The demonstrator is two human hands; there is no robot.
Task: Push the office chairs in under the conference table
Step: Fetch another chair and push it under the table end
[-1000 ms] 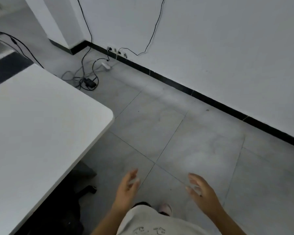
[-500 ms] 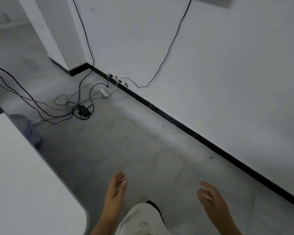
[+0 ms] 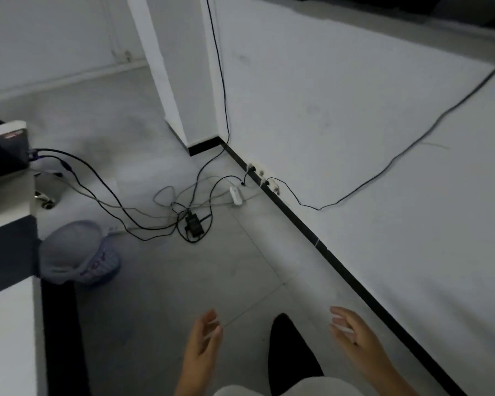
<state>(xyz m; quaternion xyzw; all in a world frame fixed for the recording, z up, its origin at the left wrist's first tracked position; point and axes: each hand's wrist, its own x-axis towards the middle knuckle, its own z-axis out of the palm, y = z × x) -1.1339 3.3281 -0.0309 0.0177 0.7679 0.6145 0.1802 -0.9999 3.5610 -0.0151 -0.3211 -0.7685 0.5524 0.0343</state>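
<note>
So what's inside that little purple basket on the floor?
The purple basket holds a pale liner bag that fills its mouth. No rubbish shows, but the bag's folds and the table edge hide its bottom.

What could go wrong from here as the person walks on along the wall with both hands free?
1. The tangle of cables and the black adapter lie across the floor ahead; a foot could catch them and pull a plug from the wall sockets.
2. The waste basket stands by the table edge and could be kicked over.
3. Left hand and right hand hold nothing; no chair is in view.
</note>
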